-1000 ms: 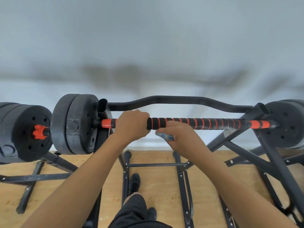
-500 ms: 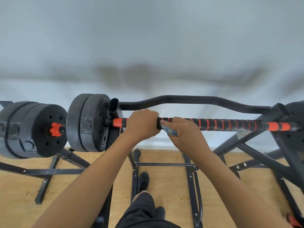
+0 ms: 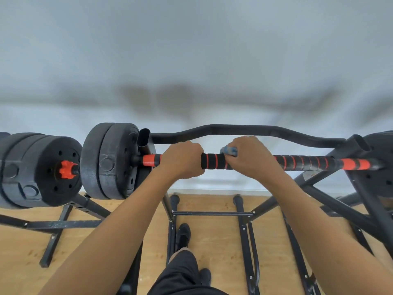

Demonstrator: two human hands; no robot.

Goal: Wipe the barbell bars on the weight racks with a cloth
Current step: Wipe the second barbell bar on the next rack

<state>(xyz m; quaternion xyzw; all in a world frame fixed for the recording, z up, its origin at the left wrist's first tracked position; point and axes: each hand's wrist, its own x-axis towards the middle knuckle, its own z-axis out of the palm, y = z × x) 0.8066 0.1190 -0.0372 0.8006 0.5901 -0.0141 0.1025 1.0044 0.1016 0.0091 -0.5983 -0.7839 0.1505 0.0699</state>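
1. Your barbell bar (image 3: 302,163) lies level across the black weight rack (image 3: 319,184), in front of a pale wall. Its grip is black foam ringed with thin orange bands, and each end has a solid orange section.
2. Two black weight plates (image 3: 110,160) sit on the bar's left end, just outside the rack's upright tube. The right end runs into a plate that is partly out of view.
3. Your left hand (image 3: 182,158) is clenched over the bar from above, near the left orange section, with the fingers wrapped round it.
4. Your right hand (image 3: 251,158) grasps the bar just beside the left, with a short stretch of banded foam showing between them. It presses a bunched blue-grey cloth (image 3: 229,150) against the top of the bar, and the cloth peeks out at the thumb side.
5. A curved black bar (image 3: 244,129) runs behind, above both hands.
6. A second barbell (image 3: 40,171) with an orange collar (image 3: 67,169) rests on another stand to the left.
7. Below is a wooden floor (image 3: 212,241), with your dark shoe (image 3: 183,234) between the rack's legs.
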